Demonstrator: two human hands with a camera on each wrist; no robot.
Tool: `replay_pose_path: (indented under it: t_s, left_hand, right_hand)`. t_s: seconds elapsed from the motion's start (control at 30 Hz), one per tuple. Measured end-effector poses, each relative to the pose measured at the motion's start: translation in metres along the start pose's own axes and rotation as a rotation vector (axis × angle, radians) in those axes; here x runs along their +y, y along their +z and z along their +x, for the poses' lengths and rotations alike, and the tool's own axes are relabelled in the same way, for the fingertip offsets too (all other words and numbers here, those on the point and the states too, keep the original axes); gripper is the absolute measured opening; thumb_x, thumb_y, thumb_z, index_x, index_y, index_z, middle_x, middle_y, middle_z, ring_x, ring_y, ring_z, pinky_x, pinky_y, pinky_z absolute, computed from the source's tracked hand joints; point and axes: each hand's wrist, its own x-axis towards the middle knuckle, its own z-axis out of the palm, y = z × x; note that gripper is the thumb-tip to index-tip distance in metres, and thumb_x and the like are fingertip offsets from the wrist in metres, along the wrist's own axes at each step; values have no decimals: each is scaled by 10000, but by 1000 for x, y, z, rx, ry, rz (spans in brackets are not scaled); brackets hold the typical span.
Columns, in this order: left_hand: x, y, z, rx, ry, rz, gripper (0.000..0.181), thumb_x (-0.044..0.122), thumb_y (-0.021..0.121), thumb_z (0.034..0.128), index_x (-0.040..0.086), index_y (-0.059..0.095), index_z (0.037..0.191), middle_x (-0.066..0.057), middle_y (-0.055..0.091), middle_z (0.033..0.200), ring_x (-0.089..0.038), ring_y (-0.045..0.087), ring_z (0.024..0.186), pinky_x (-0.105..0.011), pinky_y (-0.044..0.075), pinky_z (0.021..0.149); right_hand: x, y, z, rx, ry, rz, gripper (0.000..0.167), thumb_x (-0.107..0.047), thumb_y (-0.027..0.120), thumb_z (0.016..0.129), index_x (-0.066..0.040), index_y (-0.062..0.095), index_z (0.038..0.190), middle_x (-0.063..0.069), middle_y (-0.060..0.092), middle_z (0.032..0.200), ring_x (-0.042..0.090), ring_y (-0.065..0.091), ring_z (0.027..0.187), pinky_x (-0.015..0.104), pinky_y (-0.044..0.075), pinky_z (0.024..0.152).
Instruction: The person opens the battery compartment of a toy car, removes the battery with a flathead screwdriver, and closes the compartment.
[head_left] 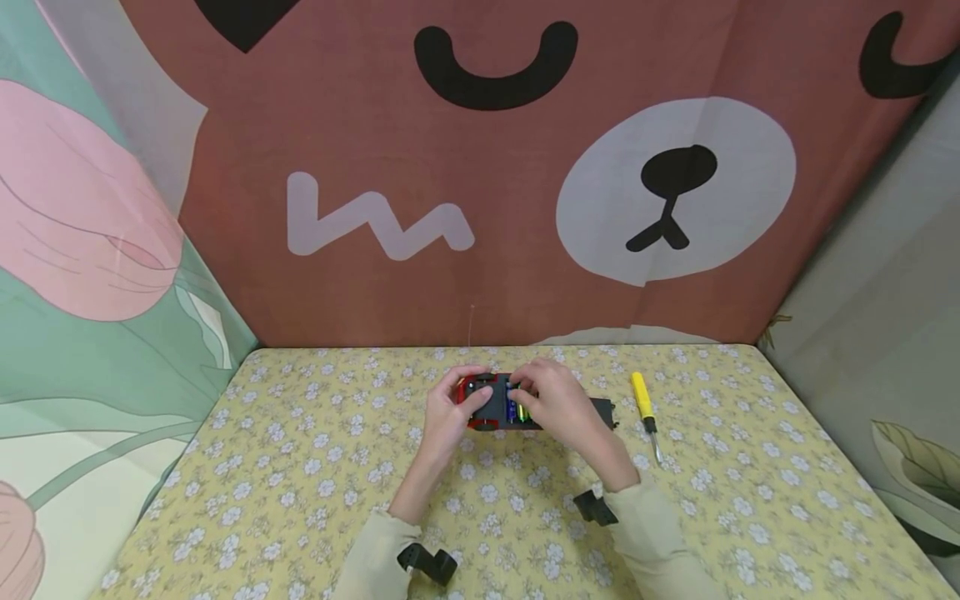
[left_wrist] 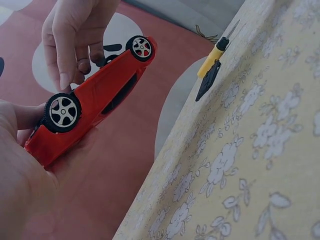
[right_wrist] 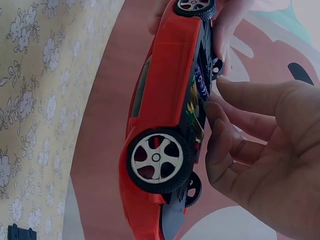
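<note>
A red toy car (left_wrist: pixel 107 92) is held belly up above the table, its black underside (head_left: pixel 491 408) facing the head camera. My left hand (head_left: pixel 455 404) grips one end of it, thumb lying across the underside. In the open compartment sit batteries, a blue one (right_wrist: pixel 201 82) and a green-gold one (right_wrist: pixel 193 102). My right hand (head_left: pixel 555 402) bends over the compartment, with its thumb and forefinger pinching at the end of the blue battery; the fingers partly hide the contact.
To the right lies a yellow-handled screwdriver (head_left: pixel 642 404), metal tip toward the near edge. A black flat cover with small tabs (left_wrist: pixel 208 81) rests on the floral tablecloth (head_left: pixel 300 492) near it. A printed curtain (head_left: pixel 360 125) hangs behind the table.
</note>
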Motion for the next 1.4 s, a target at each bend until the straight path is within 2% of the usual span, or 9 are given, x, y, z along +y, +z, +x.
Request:
replay_pose_path:
  t_s: [0.5, 0.87, 1.17, 1.4]
  left_hand:
    - [-1, 1, 0, -16, 8, 3, 303, 15, 729, 928, -1, 696, 1229, -151, 661, 1214, -190, 651, 969, -259, 583, 760]
    - [-2, 2, 0, -44, 21, 8, 310, 2, 717, 928, -19, 683, 1235, -167, 647, 1222, -197, 658, 965, -269, 588, 761]
    - [-1, 3, -2, -50, 9, 8, 301, 15, 715, 938, -2, 684, 1238, -161, 654, 1235, -216, 664, 996, -288, 594, 779]
    - [-2, 2, -1, -43, 6, 4, 303, 15, 705, 944, -8, 678, 1245, -174, 660, 1213, -210, 675, 963, -283, 595, 762]
  right_hand:
    - [1, -1, 1, -16, 16, 40, 54, -111, 755, 956, -96, 704, 948, -3, 651, 850, 106, 582, 718, 309, 514, 623]
    - [4, -2, 0, -15, -1, 41, 84, -115, 756, 955, -98, 685, 915, -28, 630, 797, 84, 538, 652, 290, 483, 577]
    - [7, -2, 0, -9, -28, 40, 102, -122, 760, 953, -106, 672, 904, -39, 617, 785, 69, 529, 639, 285, 478, 575]
    - [5, -5, -1, -25, -6, 103, 150, -140, 756, 960, -117, 621, 900, -47, 586, 755, 102, 508, 607, 290, 446, 553]
